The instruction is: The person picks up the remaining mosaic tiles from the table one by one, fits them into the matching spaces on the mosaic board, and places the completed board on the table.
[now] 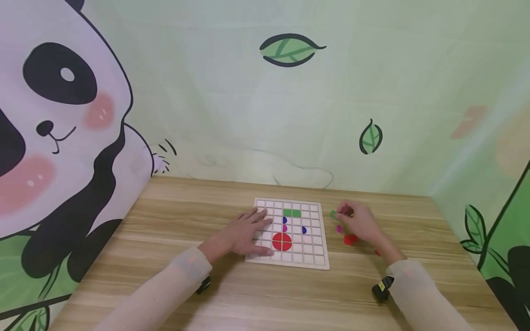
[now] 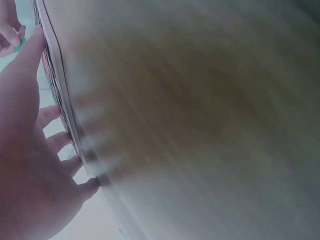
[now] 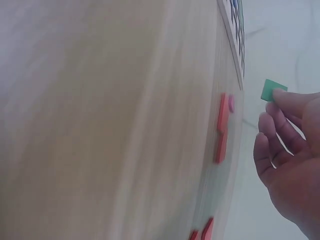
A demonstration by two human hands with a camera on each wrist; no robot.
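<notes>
Wood table (image 1: 174,220), panda wall behind. Right hand (image 1: 359,224) pinches a green tile (image 1: 333,214) just right of the grid board (image 1: 323,239), off the table. Left hand (image 1: 244,233) lies flat, fingers spread on the board's left edge. Red pieces (image 1: 350,239) lie by the right hand; red circle (image 1: 282,242) on board.

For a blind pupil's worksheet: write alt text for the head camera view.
A right hand pinches a small green tile beside a white grid board, while the left hand rests flat on the board's left edge. The wooden table holds both.
</notes>
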